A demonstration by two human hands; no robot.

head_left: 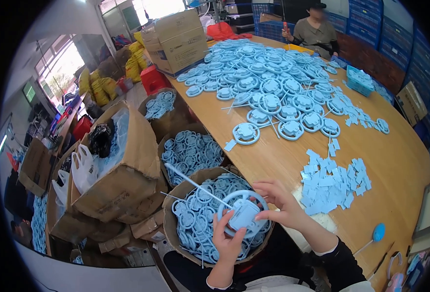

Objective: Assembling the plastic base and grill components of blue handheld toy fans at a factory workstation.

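A light-blue plastic wheel-shaped part [244,215], with a boxy centre and a long thin rod, is held tilted over an open cardboard box [170,225]. My left hand [226,242] grips its lower left side, fingers and thumb closed around the hub and rim. At the right of the ring, my right hand [285,207] has its thumb against the part and its fingers curled by the upper rim. Many similar blue wheel parts [194,214] fill the box below. On the table to the right lies a heap of small flat blue pieces [332,187].
A large pile of blue wheel parts [271,87] covers the far side of the wooden table [395,160]. More cardboard boxes [132,165] crowd the left. A round blue piece on a stick [379,232] lies at right. Another person [316,31] sits across the table.
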